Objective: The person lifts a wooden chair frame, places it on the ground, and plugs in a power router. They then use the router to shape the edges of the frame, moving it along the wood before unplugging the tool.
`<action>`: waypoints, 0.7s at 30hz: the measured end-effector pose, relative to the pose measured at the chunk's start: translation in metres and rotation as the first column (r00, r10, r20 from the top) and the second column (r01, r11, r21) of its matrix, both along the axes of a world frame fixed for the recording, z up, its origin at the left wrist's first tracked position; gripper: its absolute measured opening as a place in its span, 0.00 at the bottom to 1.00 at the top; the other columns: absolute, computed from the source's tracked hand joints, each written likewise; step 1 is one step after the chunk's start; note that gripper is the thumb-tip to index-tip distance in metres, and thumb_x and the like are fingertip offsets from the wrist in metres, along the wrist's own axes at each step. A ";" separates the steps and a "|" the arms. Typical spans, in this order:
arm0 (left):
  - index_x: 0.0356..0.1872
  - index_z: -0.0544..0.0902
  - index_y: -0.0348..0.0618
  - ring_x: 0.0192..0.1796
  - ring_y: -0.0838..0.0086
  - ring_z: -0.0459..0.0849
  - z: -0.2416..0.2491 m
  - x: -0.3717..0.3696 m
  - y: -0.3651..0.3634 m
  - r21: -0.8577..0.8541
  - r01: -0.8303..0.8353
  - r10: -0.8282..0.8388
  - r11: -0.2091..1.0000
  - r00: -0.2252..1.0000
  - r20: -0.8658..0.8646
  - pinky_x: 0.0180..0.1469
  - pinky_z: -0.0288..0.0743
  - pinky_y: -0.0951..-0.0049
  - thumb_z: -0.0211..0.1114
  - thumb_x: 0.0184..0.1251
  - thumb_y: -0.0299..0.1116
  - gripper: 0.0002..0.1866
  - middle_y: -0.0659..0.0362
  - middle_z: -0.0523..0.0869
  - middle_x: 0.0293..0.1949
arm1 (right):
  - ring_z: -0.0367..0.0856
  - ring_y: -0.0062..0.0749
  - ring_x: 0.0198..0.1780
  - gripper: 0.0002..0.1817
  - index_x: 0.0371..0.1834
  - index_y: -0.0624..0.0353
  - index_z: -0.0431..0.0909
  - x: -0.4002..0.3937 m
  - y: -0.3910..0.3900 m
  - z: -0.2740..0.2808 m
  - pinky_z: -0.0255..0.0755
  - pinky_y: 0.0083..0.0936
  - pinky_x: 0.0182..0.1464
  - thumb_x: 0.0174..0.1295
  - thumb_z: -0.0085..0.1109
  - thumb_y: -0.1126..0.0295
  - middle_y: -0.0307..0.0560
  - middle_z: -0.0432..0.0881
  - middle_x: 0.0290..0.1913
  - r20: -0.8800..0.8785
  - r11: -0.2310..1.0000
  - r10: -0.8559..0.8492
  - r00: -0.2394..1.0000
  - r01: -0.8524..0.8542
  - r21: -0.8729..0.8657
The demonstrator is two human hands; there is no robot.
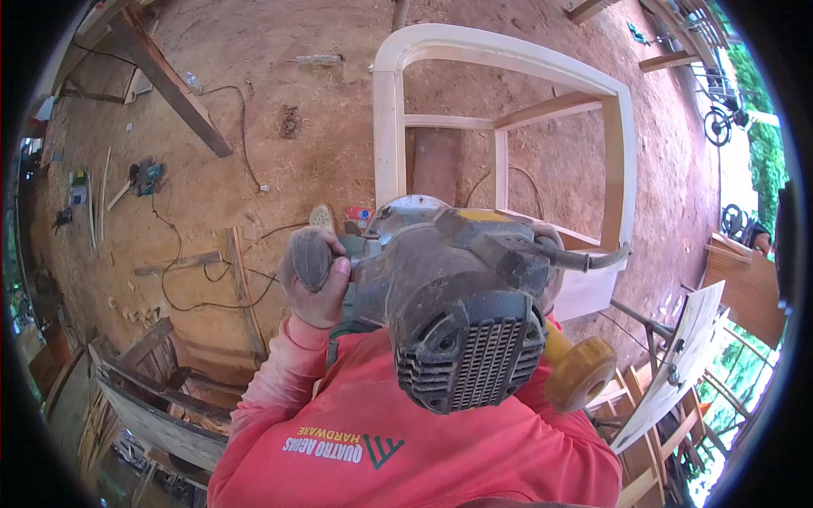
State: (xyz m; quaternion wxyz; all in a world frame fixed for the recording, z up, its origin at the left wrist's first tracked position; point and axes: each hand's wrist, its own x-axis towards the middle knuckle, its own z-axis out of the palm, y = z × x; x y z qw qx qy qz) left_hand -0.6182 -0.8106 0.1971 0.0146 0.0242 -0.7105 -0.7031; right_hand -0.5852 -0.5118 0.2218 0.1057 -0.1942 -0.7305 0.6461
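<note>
A dusty dark router with a vented motor cap fills the middle of the view, close to my chest. My left hand is closed round its grey side knob. On the far side of the motor, my right hand grips the router; most of its fingers are hidden behind the housing and cord. A yellow rounded knob-shaped part sticks out at the lower right, with no hand on it. Just beyond the router stands a pale wooden frame with rounded corners, its near side partly covered by the router.
Power cords and a teal power tool lie on the dirt floor at left. A wooden beam slants in at upper left. At lower left stands a wooden bench-like structure. White panels lean at right; a motorcycle wheel shows farther off.
</note>
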 end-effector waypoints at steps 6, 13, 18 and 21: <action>0.49 0.78 0.38 0.39 0.77 0.82 0.002 -0.030 0.014 0.162 -0.059 0.054 0.985 0.998 0.038 0.42 0.78 0.74 0.67 0.64 0.24 0.14 0.61 0.82 0.38 | 0.75 0.22 0.37 0.12 0.38 0.61 0.79 -0.019 0.005 -0.017 0.69 0.19 0.42 0.49 0.68 0.75 0.37 0.77 0.37 -0.090 1.000 0.011 0.996 -0.009 0.019; 0.51 0.80 0.37 0.37 0.78 0.82 0.006 -0.071 0.016 0.239 -0.045 0.033 0.970 0.998 0.053 0.38 0.78 0.77 0.67 0.64 0.23 0.14 0.60 0.83 0.38 | 0.75 0.21 0.35 0.11 0.38 0.61 0.80 -0.036 0.001 -0.024 0.68 0.19 0.38 0.51 0.67 0.75 0.37 0.78 0.36 -0.126 0.999 0.033 0.991 -0.035 -0.014; 0.51 0.81 0.36 0.38 0.78 0.83 -0.013 -0.087 0.015 0.370 -0.076 0.062 0.926 0.997 0.049 0.40 0.78 0.77 0.68 0.62 0.23 0.15 0.60 0.84 0.38 | 0.75 0.20 0.33 0.11 0.38 0.62 0.80 -0.050 0.002 -0.030 0.67 0.18 0.36 0.51 0.66 0.75 0.37 0.79 0.35 -0.166 0.997 0.059 0.984 -0.068 -0.045; 0.51 0.81 0.36 0.38 0.77 0.83 -0.016 -0.095 0.006 0.428 -0.115 0.022 0.896 0.976 0.215 0.40 0.77 0.77 0.69 0.61 0.22 0.16 0.60 0.84 0.38 | 0.75 0.20 0.31 0.10 0.38 0.62 0.81 -0.062 0.002 -0.029 0.67 0.18 0.34 0.52 0.66 0.75 0.37 0.79 0.34 -0.203 0.994 0.078 0.976 -0.092 -0.060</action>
